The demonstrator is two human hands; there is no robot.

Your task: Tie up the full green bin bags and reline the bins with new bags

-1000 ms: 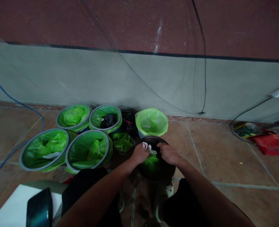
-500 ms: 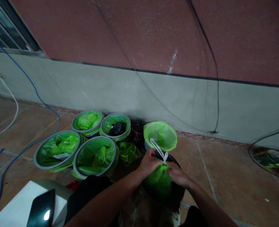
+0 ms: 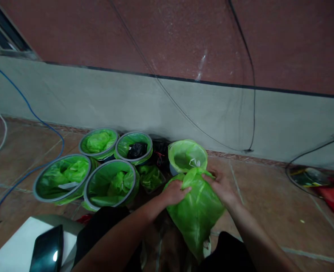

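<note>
A bulging, translucent green garbage bag (image 3: 197,213) hangs in front of me, gathered at its neck, with a white drawstring (image 3: 194,162) sticking up at the top. On the left side of the neck, my left hand (image 3: 176,192) is closed on the plastic. My right hand (image 3: 219,185) pinches the gathered neck from the right. Just behind the bag stands a bucket lined with a pale green bag (image 3: 187,149), its lower front partly hidden.
Several grey-rimmed bins lined with green bags, such as the near one (image 3: 112,185), stand to the left. A black bag (image 3: 160,153) lies by the wall. A phone (image 3: 46,249) rests on a white surface (image 3: 16,245). A blue cable (image 3: 28,173) crosses the floor.
The green bag has come up out of the dark bin and now shows its full, pointed shape. Both hands still hold its neck. The view has shifted slightly right.
</note>
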